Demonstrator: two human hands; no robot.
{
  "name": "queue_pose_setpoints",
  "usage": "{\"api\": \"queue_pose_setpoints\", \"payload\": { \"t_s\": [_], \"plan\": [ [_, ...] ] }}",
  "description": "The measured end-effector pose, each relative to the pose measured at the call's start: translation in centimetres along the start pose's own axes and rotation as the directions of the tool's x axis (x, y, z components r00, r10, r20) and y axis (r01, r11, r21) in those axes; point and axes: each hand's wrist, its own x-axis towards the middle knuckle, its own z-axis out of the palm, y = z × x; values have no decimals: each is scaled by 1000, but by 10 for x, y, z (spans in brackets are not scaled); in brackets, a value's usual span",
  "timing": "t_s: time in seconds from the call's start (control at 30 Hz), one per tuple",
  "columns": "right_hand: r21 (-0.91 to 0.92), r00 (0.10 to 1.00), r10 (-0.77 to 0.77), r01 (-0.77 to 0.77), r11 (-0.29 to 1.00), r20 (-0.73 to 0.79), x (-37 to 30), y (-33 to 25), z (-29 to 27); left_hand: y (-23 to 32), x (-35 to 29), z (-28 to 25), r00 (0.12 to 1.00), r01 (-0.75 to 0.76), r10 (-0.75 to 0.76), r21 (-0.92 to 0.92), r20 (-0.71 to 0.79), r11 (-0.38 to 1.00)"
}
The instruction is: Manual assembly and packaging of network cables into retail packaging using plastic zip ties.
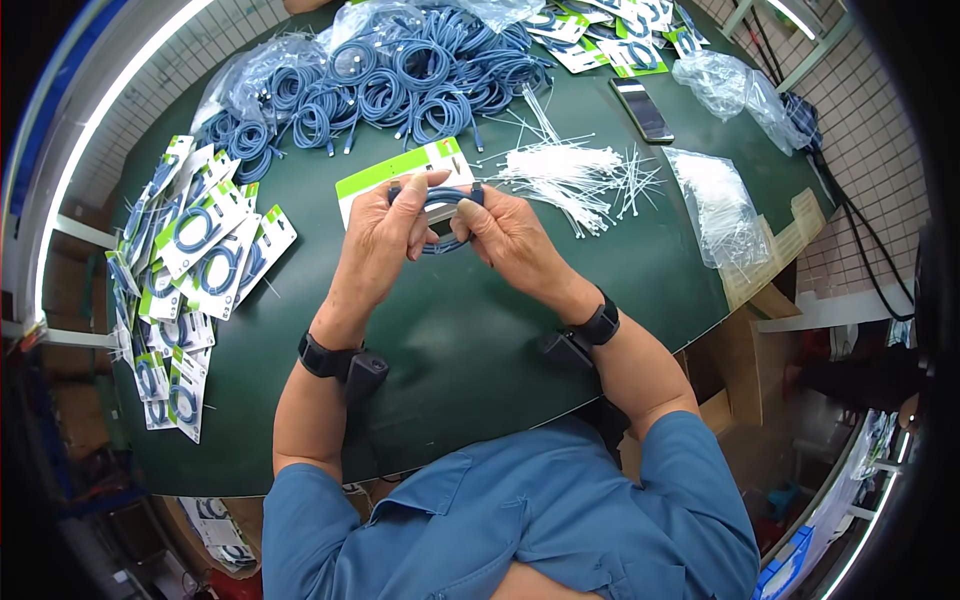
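Note:
Between my two hands is a coiled blue cable (440,246), held up over the dark green table (460,340). My left hand (385,232) closes its fingers round the coil's left side. On the right side, my right hand (508,235) pinches the coil near a dark connector. Just beyond my hands lies a white and green backing card (362,184), partly hidden by them. A loose pile of white cable ties (565,170) spreads to the right of the card. Farther back sits a heap of coiled blue cables (400,85).
Carded cables (205,245) are piled along the left edge, and more carded cables (632,52) lie at the back right. A phone (642,110), a clear bag of cable ties (722,215) and crumpled plastic bags (735,85) occupy the right side.

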Motion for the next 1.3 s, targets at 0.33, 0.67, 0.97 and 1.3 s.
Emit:
{"api": "queue_pose_setpoints", "payload": {
  "t_s": [0.33, 0.67, 0.97, 1.3],
  "plan": [
    [-10, 929, 154, -160, 987, 336, 3, -28, -2, -6, -21, -24, 985, 172, -169, -429, 47, 887],
    [-234, 840, 261, -165, 958, 477, -17, -46, 19, -7, -57, -12, 966, -143, 249, 653, -72, 744],
    [-283, 858, 222, -94, 954, 463, -21, -40, 5, -33, -54, 2, 978, -168, 205, 429, -41, 887],
    [104, 960, 148, -177, 979, 239, -5, -13, -28, 6, -44, 27, 626, -324, 779, 924, 48, 203]
  ]
}}
